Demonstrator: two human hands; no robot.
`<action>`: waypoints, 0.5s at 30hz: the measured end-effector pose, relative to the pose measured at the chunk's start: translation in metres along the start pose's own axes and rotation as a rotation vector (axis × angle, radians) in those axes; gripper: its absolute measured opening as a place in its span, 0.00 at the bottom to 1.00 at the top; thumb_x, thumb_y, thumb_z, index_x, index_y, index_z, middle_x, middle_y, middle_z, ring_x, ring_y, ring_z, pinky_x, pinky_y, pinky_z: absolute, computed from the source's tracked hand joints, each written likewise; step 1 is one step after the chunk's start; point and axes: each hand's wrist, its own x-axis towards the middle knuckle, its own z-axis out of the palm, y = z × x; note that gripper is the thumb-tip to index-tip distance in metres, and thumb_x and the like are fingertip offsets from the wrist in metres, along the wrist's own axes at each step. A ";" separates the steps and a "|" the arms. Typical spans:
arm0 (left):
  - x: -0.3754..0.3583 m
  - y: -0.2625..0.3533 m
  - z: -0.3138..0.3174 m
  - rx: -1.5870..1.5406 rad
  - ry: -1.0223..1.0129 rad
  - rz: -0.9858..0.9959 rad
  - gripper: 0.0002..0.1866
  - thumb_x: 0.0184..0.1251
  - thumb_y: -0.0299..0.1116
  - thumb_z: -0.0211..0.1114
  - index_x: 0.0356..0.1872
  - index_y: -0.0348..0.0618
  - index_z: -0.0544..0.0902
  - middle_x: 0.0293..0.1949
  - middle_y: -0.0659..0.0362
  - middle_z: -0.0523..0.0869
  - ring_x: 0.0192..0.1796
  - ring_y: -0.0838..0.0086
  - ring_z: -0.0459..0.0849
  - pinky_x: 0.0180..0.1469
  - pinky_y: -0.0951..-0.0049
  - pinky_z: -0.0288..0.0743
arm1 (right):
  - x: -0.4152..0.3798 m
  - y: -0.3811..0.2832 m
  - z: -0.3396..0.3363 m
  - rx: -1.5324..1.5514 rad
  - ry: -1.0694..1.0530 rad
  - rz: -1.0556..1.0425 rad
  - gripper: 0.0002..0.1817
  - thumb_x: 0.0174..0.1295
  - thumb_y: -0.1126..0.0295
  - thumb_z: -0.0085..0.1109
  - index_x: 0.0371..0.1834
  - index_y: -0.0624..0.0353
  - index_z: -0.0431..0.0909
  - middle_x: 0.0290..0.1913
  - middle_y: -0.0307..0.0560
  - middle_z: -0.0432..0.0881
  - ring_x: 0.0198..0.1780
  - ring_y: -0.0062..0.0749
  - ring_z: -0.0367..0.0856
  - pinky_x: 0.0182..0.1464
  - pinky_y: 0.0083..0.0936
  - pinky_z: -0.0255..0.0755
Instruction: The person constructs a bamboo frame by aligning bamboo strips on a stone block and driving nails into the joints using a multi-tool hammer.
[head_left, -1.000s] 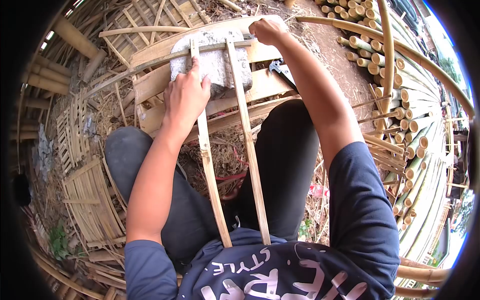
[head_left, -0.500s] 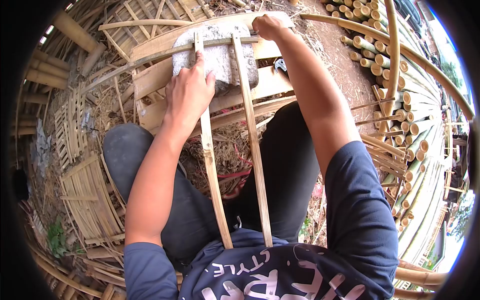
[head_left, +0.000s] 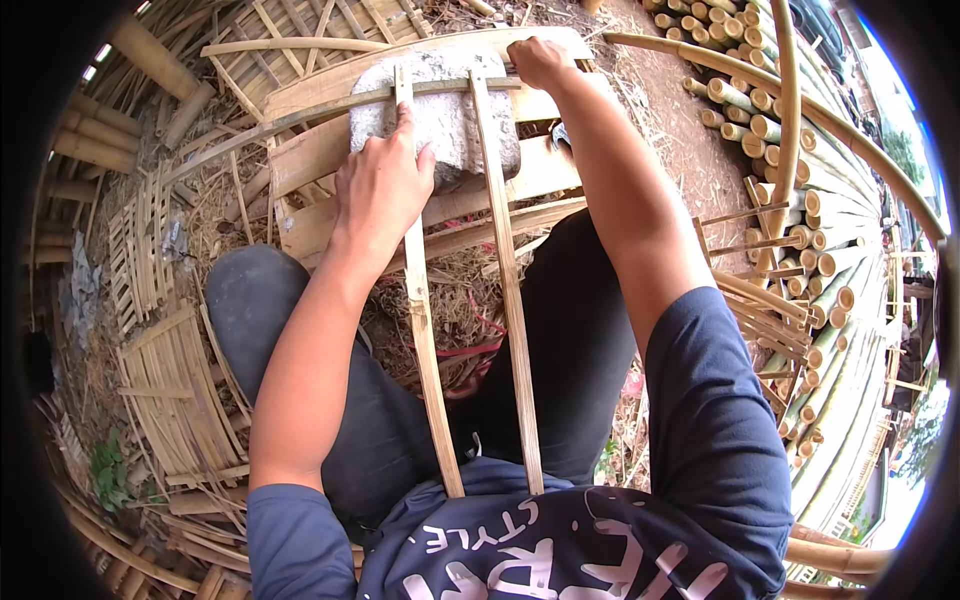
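Two long bamboo strips run from my lap up to a pale stone block. My left hand (head_left: 382, 190) is closed over the left strip (head_left: 420, 315), its index finger stretched along it near the top and the thumb beside it. The right strip (head_left: 503, 220) lies apart from both hands. A thin bamboo crosspiece (head_left: 330, 107) crosses both strips at the stone block (head_left: 440, 125). My right hand (head_left: 540, 62) is a fist just beyond the crosspiece's right end; what it holds, if anything, is hidden. A metal piece (head_left: 562, 135) shows partly behind my right forearm.
Wide bamboo boards (head_left: 310, 160) lie under the stone block, between my knees and the far side. Stacked bamboo poles (head_left: 830, 220) fill the right. Woven bamboo panels (head_left: 180, 375) lie at the left. A curved pole (head_left: 850, 125) crosses the upper right.
The whole view has shifted slightly. My right forearm covers more of the metal piece. Both hands stay almost where they were against the strips.
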 end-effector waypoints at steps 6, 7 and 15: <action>-0.001 0.002 -0.003 -0.009 -0.017 -0.012 0.29 0.72 0.41 0.62 0.71 0.39 0.72 0.33 0.39 0.89 0.40 0.46 0.90 0.45 0.50 0.86 | 0.002 -0.001 0.005 0.040 -0.046 0.037 0.12 0.63 0.76 0.56 0.47 0.54 0.83 0.48 0.52 0.88 0.51 0.47 0.88 0.49 0.40 0.83; -0.001 0.002 -0.004 -0.017 -0.015 -0.020 0.30 0.71 0.41 0.62 0.71 0.40 0.73 0.33 0.38 0.88 0.40 0.45 0.90 0.46 0.49 0.85 | 0.002 -0.001 0.005 0.036 -0.055 0.036 0.13 0.63 0.77 0.56 0.48 0.53 0.83 0.49 0.52 0.87 0.51 0.47 0.88 0.50 0.40 0.83; -0.001 -0.001 0.000 -0.026 0.007 -0.016 0.30 0.71 0.43 0.62 0.71 0.42 0.73 0.32 0.37 0.87 0.40 0.42 0.89 0.49 0.46 0.82 | 0.008 0.004 0.017 0.074 -0.031 0.064 0.16 0.62 0.77 0.56 0.52 0.53 0.80 0.51 0.51 0.86 0.53 0.49 0.87 0.53 0.41 0.83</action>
